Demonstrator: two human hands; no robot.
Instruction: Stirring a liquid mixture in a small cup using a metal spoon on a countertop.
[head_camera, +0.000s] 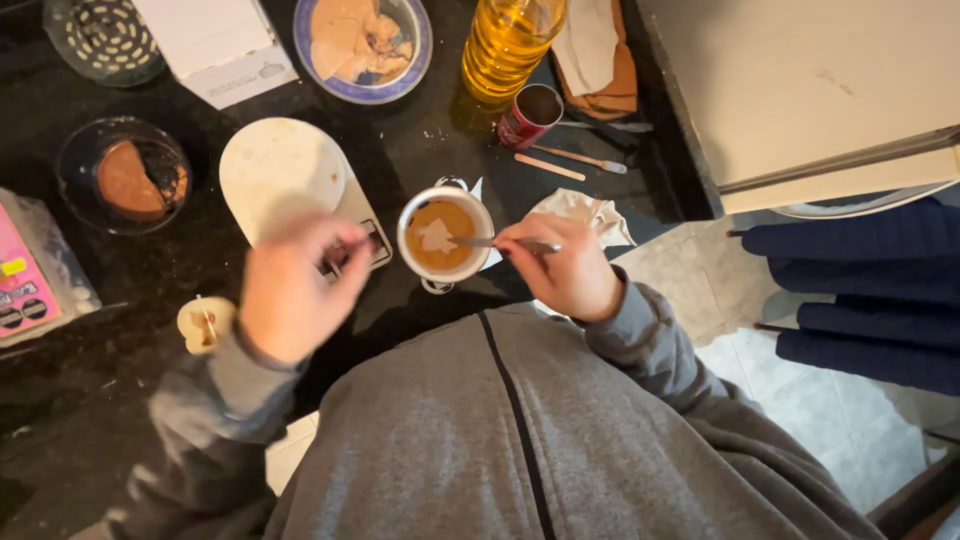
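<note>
— So, where do things stand at the counter?

— The right hand (565, 270), middle of the frame, is closed around the handle of a spoon (490, 242), and the spoon's bowl lies in a small white pot (443, 238) just left of it. The pot holds a brown liquid with a pale lump floating in it, not blended in, so the mixing looks to me only partly done.

— And the other hand?

— The left hand (292, 290) is blurred, at centre left, over the edge of a white kitchen scale (290, 180). Its fingers are curled, but I cannot tell whether they hold anything.

— What else is out?

— Along the top, a bottle of yellow oil (508, 38), a blue-rimmed plate (364, 45) with pale scraps, a white box (220, 45) and a round strainer (102, 38). A red can (531, 115) stands below the bottle, with a wooden stick (549, 167) beside it. A glass bowl (123, 175) of something brown sits at the left, a pink packet (25, 280) at the far left edge, and a crumpled paper towel (585, 212) just right of the pot.

— The surface?

— A black stone counter (80, 400), speckled with crumbs and quite crowded. At upper right is a pale appliance top (800, 80); lower right shows a light tiled floor (850, 420) and dark blue cloth (870, 290) hanging.
</note>
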